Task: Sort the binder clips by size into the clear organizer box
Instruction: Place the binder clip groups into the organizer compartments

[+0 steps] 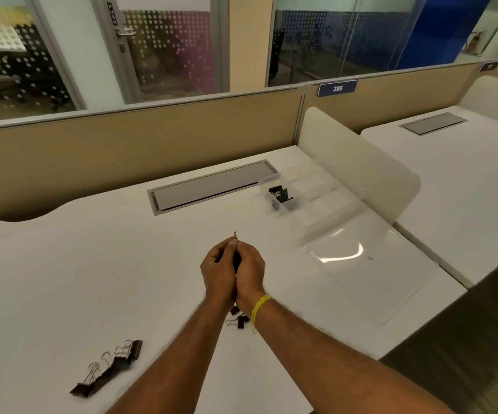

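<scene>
My left hand (218, 268) and my right hand (250, 270) are pressed together above the middle of the white desk, both closed around a black binder clip (236, 258) whose wire tip pokes out above the fingertips. The clear organizer box (316, 186) stands at the back right, with black clips (280, 193) in its near-left compartment. Its clear lid (370, 264) lies open toward me. A row of large black clips (107, 366) lies at the front left. A few small clips (238, 318) lie under my right wrist, partly hidden.
A grey cable hatch (212, 183) is set into the desk behind my hands. A beige partition (137, 144) runs along the back edge. A white curved divider (358, 162) separates this desk from the neighbouring one on the right. The desk edge drops off at the front right.
</scene>
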`<act>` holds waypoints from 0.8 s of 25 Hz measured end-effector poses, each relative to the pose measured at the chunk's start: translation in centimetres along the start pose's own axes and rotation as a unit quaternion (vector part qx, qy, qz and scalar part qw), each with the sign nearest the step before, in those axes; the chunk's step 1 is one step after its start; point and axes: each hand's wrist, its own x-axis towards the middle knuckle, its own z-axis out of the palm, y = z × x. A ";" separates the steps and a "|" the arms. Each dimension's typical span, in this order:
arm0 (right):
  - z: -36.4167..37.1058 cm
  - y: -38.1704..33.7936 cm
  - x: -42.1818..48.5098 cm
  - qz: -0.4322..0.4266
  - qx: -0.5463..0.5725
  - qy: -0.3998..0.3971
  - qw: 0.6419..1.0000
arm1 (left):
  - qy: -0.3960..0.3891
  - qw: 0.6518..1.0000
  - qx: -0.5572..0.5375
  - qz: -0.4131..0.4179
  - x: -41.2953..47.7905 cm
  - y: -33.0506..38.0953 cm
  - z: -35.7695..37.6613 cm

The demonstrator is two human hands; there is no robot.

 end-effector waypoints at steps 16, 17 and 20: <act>-8.6 -9.3 16.3 -0.073 -0.083 0.039 0.993 | -0.055 0.993 0.001 -0.100 6.6 -3.0 19.5; -8.8 -9.9 17.5 -0.066 -0.080 0.044 0.994 | -0.051 0.994 0.017 -0.091 7.6 -3.1 20.6; -9.0 -12.2 21.5 -0.042 -0.070 0.064 0.995 | -0.039 0.994 0.050 -0.091 10.7 -3.3 24.1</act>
